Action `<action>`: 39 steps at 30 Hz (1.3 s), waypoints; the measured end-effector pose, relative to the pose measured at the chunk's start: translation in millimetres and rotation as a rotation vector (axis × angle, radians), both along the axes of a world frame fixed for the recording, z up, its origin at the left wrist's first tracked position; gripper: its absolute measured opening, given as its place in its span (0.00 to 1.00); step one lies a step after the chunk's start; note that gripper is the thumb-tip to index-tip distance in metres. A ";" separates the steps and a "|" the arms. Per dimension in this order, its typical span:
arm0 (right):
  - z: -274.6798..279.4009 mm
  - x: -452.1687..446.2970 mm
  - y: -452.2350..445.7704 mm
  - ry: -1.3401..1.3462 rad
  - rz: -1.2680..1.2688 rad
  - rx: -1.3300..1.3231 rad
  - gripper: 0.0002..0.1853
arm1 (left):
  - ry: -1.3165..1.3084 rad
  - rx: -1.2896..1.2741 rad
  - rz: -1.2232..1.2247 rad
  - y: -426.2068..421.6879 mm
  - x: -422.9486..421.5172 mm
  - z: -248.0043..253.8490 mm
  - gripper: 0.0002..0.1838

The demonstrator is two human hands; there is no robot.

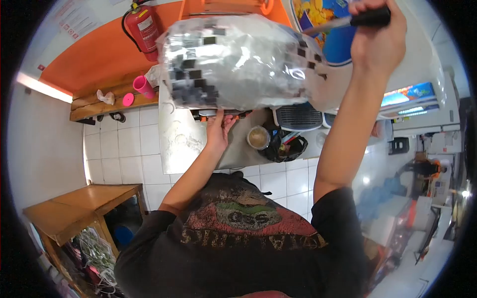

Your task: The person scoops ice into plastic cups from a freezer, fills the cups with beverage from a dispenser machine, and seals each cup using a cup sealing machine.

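Note:
A large, clear plastic bag (248,64) with a black-and-white checkered pattern bulges in front of me; its contents look pale and cannot be made out. At its lower edge, my left hand (218,130) holds the bag, fingers partly hidden beneath it. Up at the right, my right hand (380,47) is closed around the black handle of a knife (371,18). The knife's blade points left to the bag's upper right edge, where its tip is hard to see. A dark device with orange edges (201,115) shows partly under the bag.
On the metal counter (184,144) are a round tub (258,137), a black plastic bag (284,151) and a dark ribbed tray (298,117). A fire extinguisher (143,30) hangs beyond. A pink cup (144,87) stands on the wooden bench (114,102). A person (426,168) is far right.

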State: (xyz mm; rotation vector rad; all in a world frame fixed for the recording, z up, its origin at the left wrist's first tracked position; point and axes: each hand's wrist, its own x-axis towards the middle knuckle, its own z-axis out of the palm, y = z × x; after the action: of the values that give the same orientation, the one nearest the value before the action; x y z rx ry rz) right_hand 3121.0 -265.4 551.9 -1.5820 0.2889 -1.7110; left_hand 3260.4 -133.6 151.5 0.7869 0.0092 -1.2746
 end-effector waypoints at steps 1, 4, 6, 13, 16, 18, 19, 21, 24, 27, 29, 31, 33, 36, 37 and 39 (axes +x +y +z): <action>-3.6 -14.4 -10.3 -0.029 0.003 0.064 0.15 | 0.004 -0.002 -0.011 0.5 0.0 1.2 0.16; -3.7 -14.8 -13.3 -0.039 -0.028 0.124 0.17 | 0.012 0.011 -0.016 3.0 0.5 3.7 0.16; -2.0 -13.3 -16.1 -0.029 -0.066 0.110 0.19 | 0.010 0.034 -0.045 1.2 1.7 5.7 0.15; 1.3 -20.0 -31.2 0.023 -0.002 0.137 0.20 | 0.041 0.039 -0.132 -3.7 8.5 -12.8 0.19; 11.1 -10.8 -48.2 0.094 -0.053 0.173 0.18 | 0.007 0.027 -0.091 0.5 11.0 0.2 0.19; 21.1 -22.8 -83.3 0.125 0.092 0.252 0.18 | 0.017 0.039 -0.083 -0.4 11.2 -4.8 0.21; 25.2 -17.7 -90.1 0.145 0.118 0.257 0.18 | 0.012 0.048 -0.078 -1.2 10.8 -1.1 0.22; 33.0 -5.4 -100.9 0.168 -0.020 0.284 0.17 | -0.024 0.054 -0.050 -3.4 11.5 3.7 0.25; 43.2 -6.2 -131.1 0.218 0.011 0.309 0.16 | -0.040 0.022 -0.025 1.5 12.9 8.7 0.23; 47.0 -27.8 -140.6 0.265 0.010 0.315 0.17 | -0.049 0.001 0.008 2.1 10.3 2.9 0.25; 43.5 -36.2 -126.6 0.272 0.074 0.298 0.17 | -0.108 0.035 0.057 4.1 7.6 8.7 0.27; 32.1 -31.7 -88.9 0.244 -0.026 0.215 0.18 | -0.118 0.074 0.091 1.6 5.4 6.3 0.27; 26.4 -27.5 -75.4 0.270 -0.026 0.188 0.19 | -0.117 0.123 0.116 2.0 -3.0 4.2 0.28; 25.2 -29.3 -69.0 0.288 -0.075 0.162 0.20 | -0.138 0.119 0.234 2.7 -1.2 8.0 0.29; 27.3 -29.3 -70.2 0.292 -0.089 0.158 0.20 | -0.167 0.149 0.189 4.6 -1.6 8.8 0.28; 37.1 -38.9 -94.3 0.329 -0.025 0.154 0.20 | -0.288 0.173 0.203 15.0 -1.2 17.7 0.29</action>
State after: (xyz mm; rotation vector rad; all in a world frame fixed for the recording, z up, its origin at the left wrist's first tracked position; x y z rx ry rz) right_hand 3082.1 -359.8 588.9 -1.7449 0.5918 -1.4050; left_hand 3259.2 -118.6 169.2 1.0853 -0.0325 -0.9686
